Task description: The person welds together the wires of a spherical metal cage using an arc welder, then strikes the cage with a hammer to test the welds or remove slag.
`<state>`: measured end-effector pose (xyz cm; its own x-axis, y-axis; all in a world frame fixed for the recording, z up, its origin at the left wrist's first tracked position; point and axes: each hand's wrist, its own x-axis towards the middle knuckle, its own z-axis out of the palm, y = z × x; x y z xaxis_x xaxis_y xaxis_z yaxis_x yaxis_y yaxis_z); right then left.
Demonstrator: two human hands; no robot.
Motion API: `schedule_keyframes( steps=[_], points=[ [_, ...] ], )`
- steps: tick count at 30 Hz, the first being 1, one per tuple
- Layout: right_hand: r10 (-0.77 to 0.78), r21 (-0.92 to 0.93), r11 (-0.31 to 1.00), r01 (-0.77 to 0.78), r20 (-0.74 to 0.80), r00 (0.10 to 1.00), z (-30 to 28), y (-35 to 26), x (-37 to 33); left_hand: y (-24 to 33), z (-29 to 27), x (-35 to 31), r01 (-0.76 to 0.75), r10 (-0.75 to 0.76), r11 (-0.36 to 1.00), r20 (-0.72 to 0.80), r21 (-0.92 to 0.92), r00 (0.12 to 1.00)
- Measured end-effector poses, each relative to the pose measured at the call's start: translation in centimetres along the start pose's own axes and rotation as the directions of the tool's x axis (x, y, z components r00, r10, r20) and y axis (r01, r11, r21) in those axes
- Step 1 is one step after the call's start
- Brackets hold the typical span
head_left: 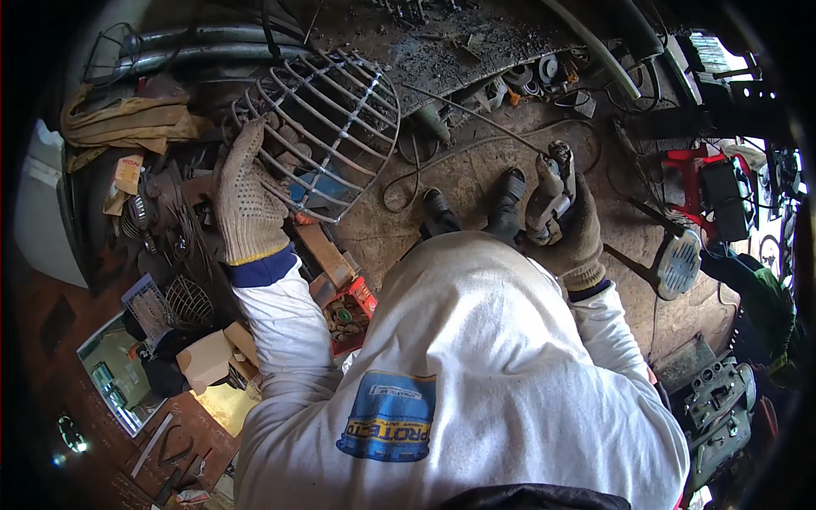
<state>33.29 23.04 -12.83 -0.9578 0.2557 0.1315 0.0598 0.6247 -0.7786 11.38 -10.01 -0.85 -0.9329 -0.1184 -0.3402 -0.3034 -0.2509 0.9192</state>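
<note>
My left hand [248, 202], in a knitted work glove, closes round the left rim of a rounded cage of metal bars [344, 133]. Two cross strips run over the bars, with shiny spots where they meet. My right hand [581, 242], also gloved, is wrapped round metal locking pliers [551, 197]. From the jaws a thin rod [476, 116] reaches left and away from me. Its tip ends close to the cage's right rim; I cannot tell whether they touch.
A dark workbench [455, 55] strewn with metal bits lies ahead. Cable [514, 134] loops over the floor. A red stool [687, 183] and a round slotted metal plate [678, 265] stand right. At left are a red crate [364, 297], an open cardboard box [206, 360] and a smaller cage [189, 302].
</note>
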Motion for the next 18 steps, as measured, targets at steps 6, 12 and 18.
schedule_keyframes(
  steps=[6,12,18],
  points=[
    [0.106,0.139,0.985,-0.105,-0.002,0.994,0.6,1.1,-0.5,-0.8,-1.3,0.7,0.012,-0.013,1.0,-0.06,-0.02,0.998],
    [0.055,0.366,0.931,0.009,-0.166,0.985,0.3,-0.1,0.3,-2.7,-3.7,0.6,-0.024,0.003,0.972,-0.091,-0.233,0.996],
    [0.146,0.289,0.951,-0.109,-0.112,0.983,-0.8,0.2,0.6,-3.1,-6.6,0.7,0.005,0.005,0.937,0.026,-0.35,1.0]
  ],
)
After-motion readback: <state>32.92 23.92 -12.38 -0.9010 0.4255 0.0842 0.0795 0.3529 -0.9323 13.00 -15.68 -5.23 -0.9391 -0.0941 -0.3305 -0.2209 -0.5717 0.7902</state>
